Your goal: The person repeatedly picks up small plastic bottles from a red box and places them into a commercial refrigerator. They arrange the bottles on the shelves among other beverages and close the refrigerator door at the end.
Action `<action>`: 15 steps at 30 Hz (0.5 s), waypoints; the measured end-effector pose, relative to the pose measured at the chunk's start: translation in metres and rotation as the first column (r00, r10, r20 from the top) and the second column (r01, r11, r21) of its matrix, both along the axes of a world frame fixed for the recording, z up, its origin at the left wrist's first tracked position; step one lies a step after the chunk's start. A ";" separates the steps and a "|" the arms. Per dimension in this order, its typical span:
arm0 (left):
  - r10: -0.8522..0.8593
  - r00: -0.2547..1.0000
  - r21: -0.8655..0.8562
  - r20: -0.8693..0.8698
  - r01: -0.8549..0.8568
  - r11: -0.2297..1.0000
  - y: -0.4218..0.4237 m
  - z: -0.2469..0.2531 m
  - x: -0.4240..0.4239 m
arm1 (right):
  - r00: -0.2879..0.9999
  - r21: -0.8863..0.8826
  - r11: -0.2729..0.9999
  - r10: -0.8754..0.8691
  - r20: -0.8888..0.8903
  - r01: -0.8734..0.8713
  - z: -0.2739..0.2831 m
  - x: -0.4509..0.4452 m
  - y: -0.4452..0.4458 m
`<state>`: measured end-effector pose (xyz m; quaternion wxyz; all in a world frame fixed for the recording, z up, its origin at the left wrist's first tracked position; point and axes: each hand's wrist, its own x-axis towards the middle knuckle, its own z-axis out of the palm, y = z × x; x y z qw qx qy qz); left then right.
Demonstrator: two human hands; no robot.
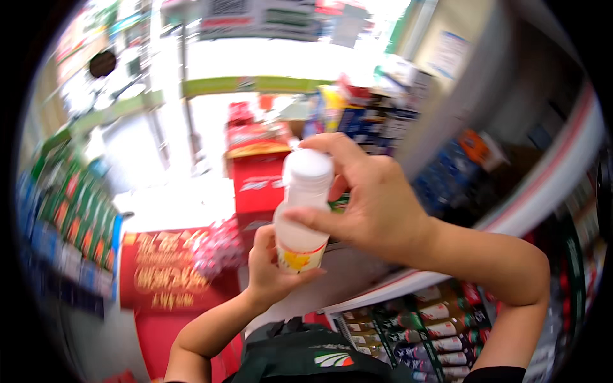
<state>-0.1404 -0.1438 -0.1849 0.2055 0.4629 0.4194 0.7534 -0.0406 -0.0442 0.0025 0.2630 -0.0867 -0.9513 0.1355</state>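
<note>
A translucent white plastic bottle [301,239] with a white cap [312,163] is upright in front of me, slightly tilted. Around its lower part, by the yellow and white label, my left hand [275,277] grips it from the left and below. My right hand [378,206] reaches in from the right, its thumb across the bottle's upper body and its index finger behind the cap. The cap sits on the neck. Motion blur hides fine detail on the bottle.
Red cartons [258,189] stand beyond the bottle, with stacked boxes [378,119] at their right. A red mat [165,273] with gold writing lies at the lower left. Packed bottles fill a shelf [431,335] at lower right. Packaged goods [81,215] line the left side.
</note>
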 end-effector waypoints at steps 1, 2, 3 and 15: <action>-0.037 0.999 0.021 -0.017 0.038 0.999 0.014 0.014 0.016 | 0.998 0.008 0.998 -0.065 -0.017 0.065 0.008 0.022 0.002; -0.057 0.992 0.043 -0.108 0.062 0.997 0.029 0.031 0.032 | 0.988 0.015 0.992 -0.125 -0.093 0.127 0.013 0.044 0.002; -0.070 0.978 0.067 -0.194 0.085 0.994 0.043 0.042 0.048 | 0.980 -0.005 0.983 -0.185 -0.069 0.185 0.026 0.069 -0.003; -0.614 0.537 0.233 -0.578 0.830 0.507 0.118 0.214 0.218 | 0.760 0.126 0.779 -0.540 -0.363 0.614 0.181 0.272 -0.082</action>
